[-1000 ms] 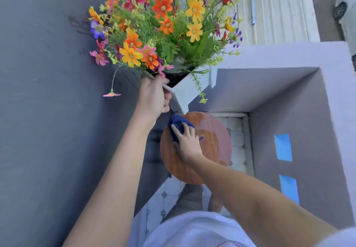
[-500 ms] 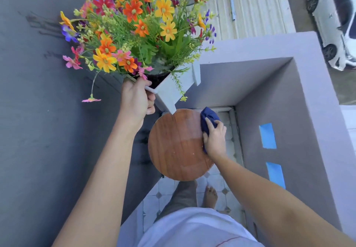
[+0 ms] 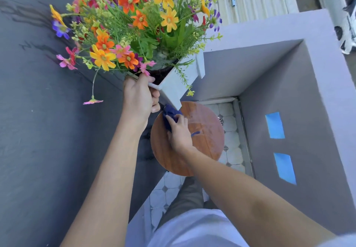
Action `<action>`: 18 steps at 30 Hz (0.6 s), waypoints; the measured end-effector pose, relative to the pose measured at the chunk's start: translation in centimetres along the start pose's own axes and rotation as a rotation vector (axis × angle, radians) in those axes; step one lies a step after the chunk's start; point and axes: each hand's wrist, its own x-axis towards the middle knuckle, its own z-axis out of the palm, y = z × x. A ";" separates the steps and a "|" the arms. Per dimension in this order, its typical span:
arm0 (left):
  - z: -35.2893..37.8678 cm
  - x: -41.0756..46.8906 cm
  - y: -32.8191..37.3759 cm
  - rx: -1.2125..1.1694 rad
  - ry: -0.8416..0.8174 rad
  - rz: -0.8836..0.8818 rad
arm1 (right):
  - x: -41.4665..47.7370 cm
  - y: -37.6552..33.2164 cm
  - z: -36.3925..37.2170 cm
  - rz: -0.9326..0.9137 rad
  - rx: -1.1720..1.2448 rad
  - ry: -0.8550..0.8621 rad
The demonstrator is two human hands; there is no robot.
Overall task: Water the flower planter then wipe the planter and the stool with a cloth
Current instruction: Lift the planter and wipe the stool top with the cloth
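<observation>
Nearest, a pale shirt hem, with tiled floor [image 3: 232, 146] below. Further out, right hand [image 3: 178, 133] flat and pressing a dark blue cloth [image 3: 170, 114] onto the far-left part of the round wooden stool [image 3: 208, 131], fingers spread over the cloth. Above that, left hand [image 3: 139, 97] closed around the rim of the white flower planter [image 3: 173, 87], holding it up tilted over the stool's far edge. Beyond, colourful flowers [image 3: 134, 21] spilling from the planter against a grey wall [image 3: 38, 111].
</observation>
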 end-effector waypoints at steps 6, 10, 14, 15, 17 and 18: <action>0.0 -0.4 -0.7 0.021 -0.004 -0.003 | -5.6 -2.2 5.3 -0.096 -0.050 -0.112; 0.0 -0.6 -1.0 0.033 -0.021 0.003 | -9.0 0.7 4.4 -0.154 -0.111 -0.152; 0.2 -0.8 -1.2 0.039 -0.033 0.005 | -9.8 4.8 0.5 -0.065 -0.112 -0.036; 0.2 -0.9 -1.3 0.040 -0.037 0.006 | -9.6 5.9 -0.9 -0.014 -0.110 0.014; 0.3 -1.0 -1.3 0.042 -0.041 0.008 | -8.8 8.3 -3.5 0.077 -0.102 0.110; 0.4 -1.1 -1.4 0.043 -0.043 0.009 | -8.3 9.4 -4.7 0.114 -0.099 0.147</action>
